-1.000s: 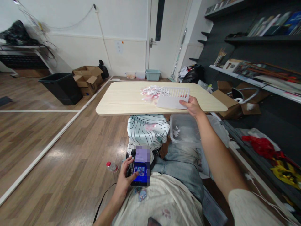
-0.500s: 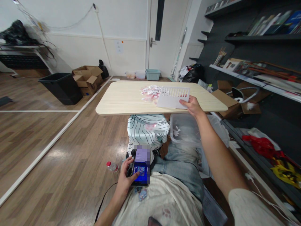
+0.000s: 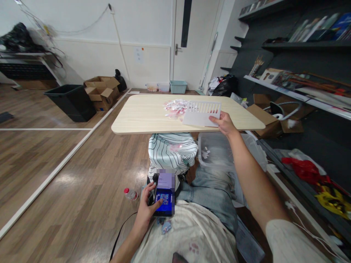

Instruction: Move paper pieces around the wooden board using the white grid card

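Low in front of my body, my left hand [image 3: 149, 202] holds a smartphone [image 3: 164, 197] with its screen lit. Its thumb rests on the lower part of the screen, and part of the phone is blurred out. Farther forward, my right hand [image 3: 223, 122] grips the right edge of a white panel [image 3: 200, 117] with a row of slots along its top. That panel is tilted above the near edge of the pale table [image 3: 139, 113]. Just left of it lies a pile of small white and reddish pieces [image 3: 175, 106], partly hidden behind the panel.
Beneath the table stands a clear plastic bin [image 3: 216, 151], beside a patterned cloth [image 3: 170, 151]. A red-capped bottle [image 3: 131, 193] is on the floor at left. Farther off are a black trash bin [image 3: 74, 104], cardboard boxes [image 3: 102, 91] and, at right, dark shelves [image 3: 304, 47].
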Available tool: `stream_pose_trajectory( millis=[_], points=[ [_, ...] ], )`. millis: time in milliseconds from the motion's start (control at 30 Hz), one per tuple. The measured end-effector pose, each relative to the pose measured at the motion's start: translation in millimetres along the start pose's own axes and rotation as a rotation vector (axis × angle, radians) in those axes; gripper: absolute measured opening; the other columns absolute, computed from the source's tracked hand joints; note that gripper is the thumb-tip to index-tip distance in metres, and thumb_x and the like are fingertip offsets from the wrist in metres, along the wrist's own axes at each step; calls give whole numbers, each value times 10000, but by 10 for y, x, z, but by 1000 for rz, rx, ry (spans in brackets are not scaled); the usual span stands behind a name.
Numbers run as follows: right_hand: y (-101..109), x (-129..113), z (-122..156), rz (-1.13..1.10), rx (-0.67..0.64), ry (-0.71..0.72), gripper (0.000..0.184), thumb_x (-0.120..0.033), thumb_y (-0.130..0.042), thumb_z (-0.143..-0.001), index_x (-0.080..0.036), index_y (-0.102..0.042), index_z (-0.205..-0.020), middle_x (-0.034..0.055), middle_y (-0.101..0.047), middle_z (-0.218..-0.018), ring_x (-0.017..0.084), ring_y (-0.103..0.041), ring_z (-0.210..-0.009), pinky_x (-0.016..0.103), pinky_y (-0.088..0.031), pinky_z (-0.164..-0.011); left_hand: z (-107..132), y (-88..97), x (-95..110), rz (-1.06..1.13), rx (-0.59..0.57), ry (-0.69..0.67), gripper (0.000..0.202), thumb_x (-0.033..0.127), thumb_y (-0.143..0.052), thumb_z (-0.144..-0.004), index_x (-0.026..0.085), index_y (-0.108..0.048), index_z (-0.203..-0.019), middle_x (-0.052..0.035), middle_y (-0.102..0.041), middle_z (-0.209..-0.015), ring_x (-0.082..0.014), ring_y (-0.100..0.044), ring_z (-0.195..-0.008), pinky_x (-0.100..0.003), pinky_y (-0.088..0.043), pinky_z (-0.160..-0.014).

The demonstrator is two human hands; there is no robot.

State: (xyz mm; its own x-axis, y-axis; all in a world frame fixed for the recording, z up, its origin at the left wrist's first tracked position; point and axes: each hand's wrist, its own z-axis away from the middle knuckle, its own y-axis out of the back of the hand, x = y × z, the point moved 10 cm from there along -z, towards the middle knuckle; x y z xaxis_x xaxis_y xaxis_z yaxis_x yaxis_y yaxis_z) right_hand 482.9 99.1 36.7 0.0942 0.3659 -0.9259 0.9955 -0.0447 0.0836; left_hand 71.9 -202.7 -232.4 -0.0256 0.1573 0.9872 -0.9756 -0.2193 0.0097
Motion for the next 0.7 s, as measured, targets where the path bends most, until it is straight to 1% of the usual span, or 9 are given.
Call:
stream_pose_trajectory(
  millis=[100, 200, 267, 367, 433, 467, 567, 633, 700],
  points=[
    [6, 9, -3, -6, 6, -1, 677, -621, -1101, -469, -258, -809, -960, 43, -887, -1036, 321, -816, -1064, 496, -646, -1048, 5, -14, -9, -13, 3, -13, 627, 532, -964, -673, 277, -796, -1221, -149, -631, -1628, -435, -531, -1603, -588, -343, -1378],
    [1, 3, 0, -7, 4, 1, 680, -626, -1101, -470, -258, -809, -961, 41, -885, -1026, 318, -816, -1059, 497, -643, -1056, 0, -5, -2, -13, 14, -15, 627, 523, -969, -662, 269, -797, -1210, -152, -632, -1622, -435, -532, -1602, -585, -327, -1387],
    [-2, -6, 4, -4, 3, 2, 681, -628, -1100, -470, -260, -808, -963, 36, -884, -1014, 320, -817, -1061, 498, -642, -1057, -8, 15, 4, 6, 14, 13, 606, 554, -955, -675, 265, -806, -1186, -153, -636, -1619, -441, -530, -1605, -580, -343, -1379],
    [-6, -18, 8, -5, 5, 2, 686, -632, -1101, -457, -263, -807, -955, 31, -883, -1003, 321, -818, -1049, 496, -640, -1052, -12, 27, 52, 28, -20, 79, 556, 629, -901, -750, 268, -826, -1167, -143, -653, -1616, -438, -521, -1617, -552, -401, -1345],
    [-8, -23, 10, -8, 7, 1, 689, -638, -1103, -450, -265, -808, -949, 32, -884, -1008, 317, -816, -1042, 493, -639, -1054, -17, 42, 144, 30, -26, 95, 526, 681, -844, -813, 275, -839, -1147, -127, -691, -1572, -422, -545, -1595, -526, -445, -1308],
    [-8, -27, 11, -7, 7, 2, 689, -641, -1103, -450, -267, -808, -948, 33, -884, -1012, 317, -815, -1044, 494, -638, -1057, -29, 57, 207, 29, -14, 90, 517, 712, -806, -843, 281, -842, -1126, -117, -724, -1519, -410, -577, -1560, -511, -475, -1276],
    [-11, -39, 17, 5, 2, 11, 680, -651, -1097, -469, -273, -808, -955, 34, -884, -1018, 323, -813, -1067, 500, -636, -1067, -119, 90, 411, 15, 34, 64, 536, 794, -703, -886, 294, -826, -1037, -93, -803, -1279, -380, -686, -1374, -480, -549, -1150],
    [-10, -40, 20, 12, -2, 15, 674, -652, -1092, -485, -272, -809, -966, 35, -884, -1020, 328, -814, -1081, 505, -635, -1071, -234, 118, 567, -9, 80, 30, 552, 814, -681, -884, 288, -798, -1004, -78, -800, -1152, -365, -707, -1270, -471, -557, -1091],
    [-4, -32, 20, 14, 0, 13, 673, -646, -1091, -490, -269, -811, -972, 36, -885, -1028, 330, -815, -1091, 507, -635, -1075, -374, 189, 757, -21, 172, -23, 553, 814, -675, -882, 277, -760, -986, -69, -775, -1101, -352, -700, -1216, -451, -546, -1034]
  ],
)
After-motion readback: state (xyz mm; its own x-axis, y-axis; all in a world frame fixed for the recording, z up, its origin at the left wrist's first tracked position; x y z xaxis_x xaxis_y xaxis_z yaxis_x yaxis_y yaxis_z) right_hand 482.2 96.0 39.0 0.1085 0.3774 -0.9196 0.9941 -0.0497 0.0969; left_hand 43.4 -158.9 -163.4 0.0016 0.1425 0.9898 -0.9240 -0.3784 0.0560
